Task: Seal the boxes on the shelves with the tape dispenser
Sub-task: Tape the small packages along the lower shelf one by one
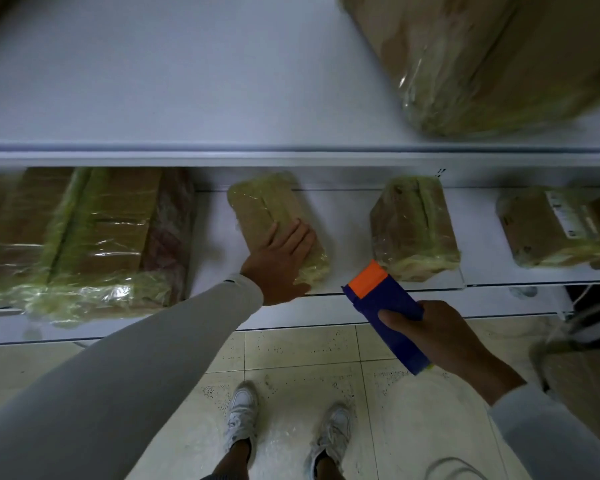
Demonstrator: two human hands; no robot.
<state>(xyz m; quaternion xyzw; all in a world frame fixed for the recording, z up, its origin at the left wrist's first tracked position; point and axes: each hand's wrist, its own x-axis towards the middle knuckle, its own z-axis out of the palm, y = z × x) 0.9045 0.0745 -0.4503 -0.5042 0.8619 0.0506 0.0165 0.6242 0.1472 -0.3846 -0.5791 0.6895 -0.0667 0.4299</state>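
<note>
The small box [274,216], lying on the shelf [343,209] under the flat, spread left hand [280,263], could be pushed askew if the tape dispenser [385,306], gripped in the right hand [440,337] just beside it, is dragged hard.

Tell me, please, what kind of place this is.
Probably a stockroom or small warehouse. White metal shelves hold many cardboard boxes wrapped in tape, and the right hand holds a tape dispenser over a tiled floor.
</note>
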